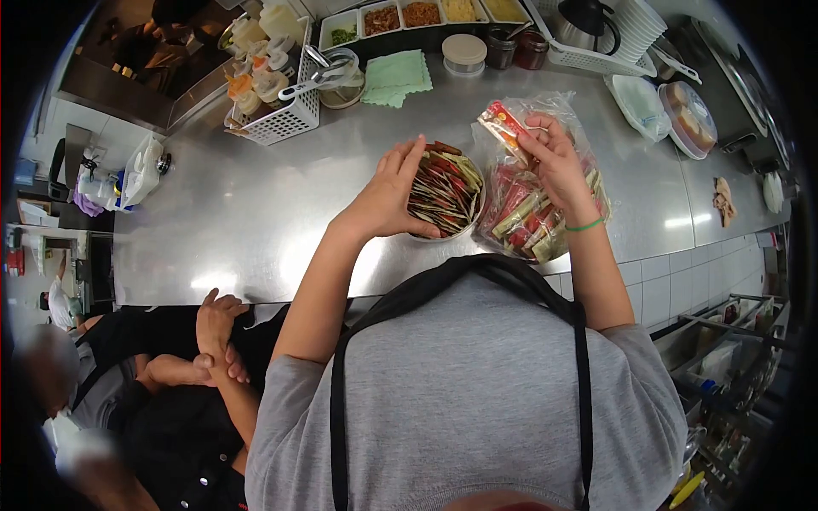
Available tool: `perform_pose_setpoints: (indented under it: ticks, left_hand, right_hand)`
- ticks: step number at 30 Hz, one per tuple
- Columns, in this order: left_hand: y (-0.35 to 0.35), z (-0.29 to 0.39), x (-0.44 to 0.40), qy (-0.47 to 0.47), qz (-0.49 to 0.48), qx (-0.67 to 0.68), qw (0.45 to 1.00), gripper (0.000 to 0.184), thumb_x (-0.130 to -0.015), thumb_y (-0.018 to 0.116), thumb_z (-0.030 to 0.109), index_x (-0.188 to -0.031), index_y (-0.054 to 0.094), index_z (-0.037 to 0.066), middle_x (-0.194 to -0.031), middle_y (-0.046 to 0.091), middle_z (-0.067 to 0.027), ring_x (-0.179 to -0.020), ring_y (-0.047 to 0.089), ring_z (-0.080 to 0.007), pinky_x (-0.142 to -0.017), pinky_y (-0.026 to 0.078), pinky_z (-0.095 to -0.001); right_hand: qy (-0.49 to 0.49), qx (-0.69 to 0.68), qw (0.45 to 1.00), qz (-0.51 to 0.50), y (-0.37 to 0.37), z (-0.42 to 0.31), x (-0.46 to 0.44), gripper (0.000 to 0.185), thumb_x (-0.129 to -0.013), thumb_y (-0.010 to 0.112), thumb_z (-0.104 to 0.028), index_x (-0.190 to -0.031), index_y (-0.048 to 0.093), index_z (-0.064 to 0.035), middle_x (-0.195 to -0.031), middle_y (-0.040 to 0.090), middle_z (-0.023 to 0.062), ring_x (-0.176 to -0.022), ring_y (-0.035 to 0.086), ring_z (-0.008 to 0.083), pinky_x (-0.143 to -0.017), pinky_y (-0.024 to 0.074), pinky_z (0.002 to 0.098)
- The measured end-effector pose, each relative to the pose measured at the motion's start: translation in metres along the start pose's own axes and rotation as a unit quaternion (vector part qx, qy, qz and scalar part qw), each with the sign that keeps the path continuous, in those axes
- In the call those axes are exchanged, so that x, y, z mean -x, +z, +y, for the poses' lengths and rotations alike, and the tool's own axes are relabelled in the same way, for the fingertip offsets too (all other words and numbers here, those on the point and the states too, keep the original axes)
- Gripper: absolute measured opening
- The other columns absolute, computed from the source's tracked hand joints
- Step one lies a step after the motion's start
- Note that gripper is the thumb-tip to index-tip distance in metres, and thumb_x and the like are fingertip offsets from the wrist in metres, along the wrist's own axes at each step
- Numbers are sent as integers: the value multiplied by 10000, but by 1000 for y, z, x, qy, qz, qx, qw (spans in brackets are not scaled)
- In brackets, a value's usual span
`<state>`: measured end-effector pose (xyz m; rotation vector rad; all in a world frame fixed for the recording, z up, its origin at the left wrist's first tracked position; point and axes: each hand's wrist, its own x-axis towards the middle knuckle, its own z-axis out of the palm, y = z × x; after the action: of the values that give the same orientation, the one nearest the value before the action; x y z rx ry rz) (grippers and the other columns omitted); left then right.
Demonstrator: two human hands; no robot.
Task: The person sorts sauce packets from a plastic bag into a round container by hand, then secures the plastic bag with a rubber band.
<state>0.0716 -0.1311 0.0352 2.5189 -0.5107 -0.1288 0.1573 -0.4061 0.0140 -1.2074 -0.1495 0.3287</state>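
A round container [443, 192] full of thin red and green packets stands on the steel counter. My left hand [394, 192] rests on its left side, fingers spread along the rim and over the packets. To the right lies a clear plastic bag [532, 213] with more red and green packets inside. Above the bag, my right hand [554, 153] holds a red and white packet [504, 125] between thumb and fingers. A green band is round my right wrist.
Behind are a white basket of bottles [281, 119], a green cloth [398, 78], a lidded tub [464, 53] and a tray of food bins [422, 15]. Plastic boxes [688, 119] stand at right. Co-workers are at lower left, one with hands [223, 341] near the counter edge.
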Motion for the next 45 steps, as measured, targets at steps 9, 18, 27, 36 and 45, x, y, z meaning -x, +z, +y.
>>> perform_pose_setpoints:
  ticks: [9,18,27,36,45]
  left_hand:
    - [20,32,19,-1,26,-141,990,1190,-514,875,407,-1463,227,99,-1398,270,-253,-1294,279,-472,-1095,263,-526]
    - [16,33,24,-2,15,-129,992,1062,-522,817,211,-1437,286,118,-1333,382,-194,-1268,359,-395,-1090,274,-539]
    - [17,31,25,19,48,-129,990,992,-537,798,227,-1408,333,126,-1295,421,-176,-1217,412,-366,-1068,304,-524]
    - [21,27,26,22,61,-132,989,980,-504,808,231,-1374,377,97,-1248,434,-184,-1200,413,-362,-1040,309,-499]
    - [18,27,27,29,52,-111,992,1017,-498,817,268,-1396,366,114,-1303,408,-200,-1228,394,-384,-1061,279,-507]
  right_hand:
    - [-158,247,956,-21,22,-3,-11,431,-810,678,-18,-1174,449,-36,-932,636,71,-844,606,121,-737,486,251]
    - [-251,417,863,-139,75,-28,-22,185,-804,631,-16,-975,584,-68,-852,626,87,-794,609,235,-717,494,326]
    - [-313,601,681,-275,107,-24,-35,75,-758,611,-75,-822,592,-41,-788,611,86,-822,579,271,-695,482,373]
    - [-298,609,672,-298,117,7,-41,56,-755,578,-112,-796,588,-74,-816,605,73,-867,570,280,-706,476,386]
    - [-279,615,675,-297,115,-17,-39,72,-754,579,-96,-804,610,-55,-847,575,100,-879,583,313,-722,479,409]
